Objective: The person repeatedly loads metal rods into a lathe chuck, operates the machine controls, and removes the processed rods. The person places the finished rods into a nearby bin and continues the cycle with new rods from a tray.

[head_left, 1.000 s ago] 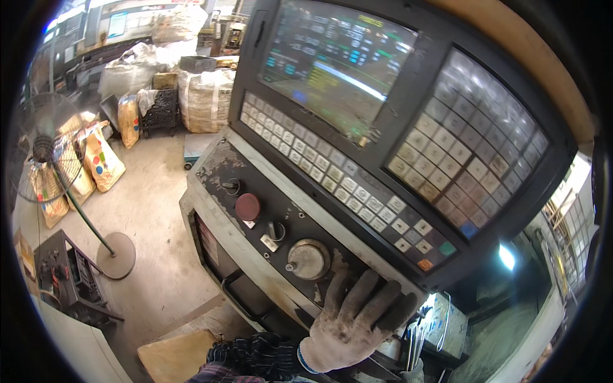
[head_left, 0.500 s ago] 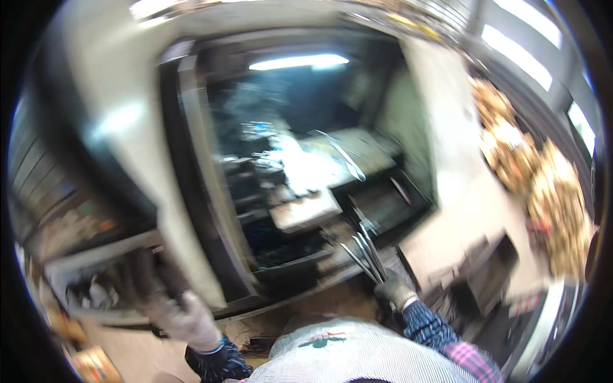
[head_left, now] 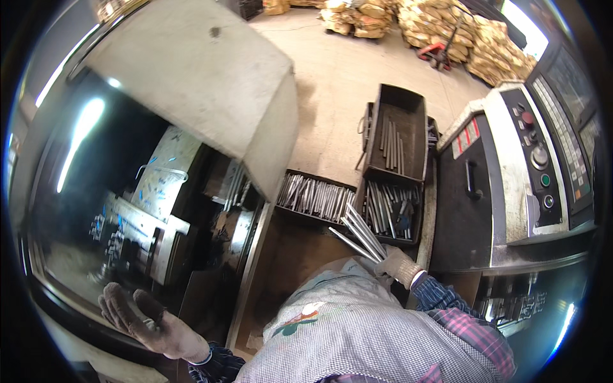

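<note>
My right hand [head_left: 402, 267], in a soiled white glove, is wrapped round several slim silver metal rods [head_left: 361, 231]. They fan out toward the upper left, above the front of the bins. At the lower left, my left hand [head_left: 159, 330] is bare of any load, its gloved, blackened fingers spread in front of the machine opening. A shallow black bin [head_left: 278, 205] full of similar rods lies ahead of my right hand. Beside it stands another rod-filled bin [head_left: 418, 225]. A dark metal box [head_left: 414, 101] with a few duller rods rests above that one.
At left is a machine tool [head_left: 217, 70] with a lit cavity; a bent metal handle [head_left: 182, 173] lies inside it. A control panel [head_left: 533, 159] on a second machine stands close at right. Stacked yellowish sacks [head_left: 440, 29] and a red pallet jack [head_left: 436, 52] are farther off.
My view has swung right, from the machine opening to the bins and control panel. The rods remain in my right hand. My left hand, blurred before, now shows spread fingers.
</note>
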### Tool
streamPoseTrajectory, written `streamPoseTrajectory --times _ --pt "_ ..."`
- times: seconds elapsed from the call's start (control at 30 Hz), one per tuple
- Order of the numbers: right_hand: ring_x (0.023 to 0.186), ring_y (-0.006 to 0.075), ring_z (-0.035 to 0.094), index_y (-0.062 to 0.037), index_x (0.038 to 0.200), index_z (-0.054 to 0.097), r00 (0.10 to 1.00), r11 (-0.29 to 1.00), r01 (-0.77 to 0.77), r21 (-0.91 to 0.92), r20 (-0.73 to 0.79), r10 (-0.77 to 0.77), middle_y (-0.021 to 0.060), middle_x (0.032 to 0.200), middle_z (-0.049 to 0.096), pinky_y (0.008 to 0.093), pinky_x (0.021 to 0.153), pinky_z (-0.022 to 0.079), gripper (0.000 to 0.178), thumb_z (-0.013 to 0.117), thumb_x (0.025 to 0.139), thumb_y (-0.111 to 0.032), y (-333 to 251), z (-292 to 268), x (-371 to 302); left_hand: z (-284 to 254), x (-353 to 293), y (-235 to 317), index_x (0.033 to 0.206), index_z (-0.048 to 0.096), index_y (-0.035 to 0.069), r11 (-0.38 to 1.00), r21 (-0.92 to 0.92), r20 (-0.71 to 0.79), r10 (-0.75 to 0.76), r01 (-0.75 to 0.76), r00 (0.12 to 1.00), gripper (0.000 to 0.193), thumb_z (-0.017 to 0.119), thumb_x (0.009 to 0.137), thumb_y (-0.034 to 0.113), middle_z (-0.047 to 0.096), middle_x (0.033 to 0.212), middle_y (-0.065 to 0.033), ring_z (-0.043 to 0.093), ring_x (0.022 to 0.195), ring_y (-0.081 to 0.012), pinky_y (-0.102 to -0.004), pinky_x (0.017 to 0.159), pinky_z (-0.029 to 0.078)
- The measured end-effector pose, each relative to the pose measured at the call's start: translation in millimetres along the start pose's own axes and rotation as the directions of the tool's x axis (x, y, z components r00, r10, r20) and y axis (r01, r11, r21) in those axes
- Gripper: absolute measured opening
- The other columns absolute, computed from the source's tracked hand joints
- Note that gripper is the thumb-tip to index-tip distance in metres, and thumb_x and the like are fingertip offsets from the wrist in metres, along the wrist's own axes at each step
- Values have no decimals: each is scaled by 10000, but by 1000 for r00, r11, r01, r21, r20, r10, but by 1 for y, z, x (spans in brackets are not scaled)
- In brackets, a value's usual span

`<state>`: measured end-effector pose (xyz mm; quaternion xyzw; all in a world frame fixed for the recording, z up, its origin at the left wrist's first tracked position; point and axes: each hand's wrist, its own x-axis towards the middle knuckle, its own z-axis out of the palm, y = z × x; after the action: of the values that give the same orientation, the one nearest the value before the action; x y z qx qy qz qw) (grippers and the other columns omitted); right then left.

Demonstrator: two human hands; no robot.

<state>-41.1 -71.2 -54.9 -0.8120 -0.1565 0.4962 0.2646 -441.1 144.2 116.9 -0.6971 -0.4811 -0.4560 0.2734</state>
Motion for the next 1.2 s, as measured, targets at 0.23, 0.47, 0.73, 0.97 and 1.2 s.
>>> streamPoseTrajectory --times 0.23,0.47,0.73,0.97,1.2 --pt "584 187 611 31 1095 641 994 925 -88 369 -32 107 100 771 656 338 494 522 408 742 703 -25 49 -50 30 70 19 102 1382 632 -48 959 -261 93 140 -112 986 372 634 1046 111 651 1404 -180 555 1369 -394 -553 1192 398" --pt "587 173 610 37 1073 638 976 930 -185 319 -49 211 90 760 646 328 477 513 366 737 728 -36 91 -68 66 108 10 180 1397 640 22 894 -430 232 245 -127 941 441 684 958 17 658 1383 -149 546 1379 -398 -558 1196 380" --pt "691 236 693 34 1170 617 955 947 -294 132 17 295 139 866 691 346 586 573 381 710 826 -101 82 -64 96 148 12 218 1353 659 20 794 -582 287 404 -178 869 446 750 920 74 674 1316 -165 590 1304 -406 -588 1178 383" --pt "825 297 743 44 1293 622 937 935 -347 -66 14 349 204 1043 735 397 692 611 426 645 905 -132 34 -49 116 204 -34 241 1352 667 48 709 -698 532 415 104 738 506 736 854 -8 659 1326 -162 586 1310 -371 -512 1154 435" --pt "821 262 744 71 1114 732 907 902 -419 103 104 409 198 1040 748 360 669 576 246 629 944 -74 42 -23 136 280 -151 253 1566 469 51 475 -139 862 491 869 -131 794 461 808 -184 589 1496 -122 587 1357 -223 -319 1107 474"
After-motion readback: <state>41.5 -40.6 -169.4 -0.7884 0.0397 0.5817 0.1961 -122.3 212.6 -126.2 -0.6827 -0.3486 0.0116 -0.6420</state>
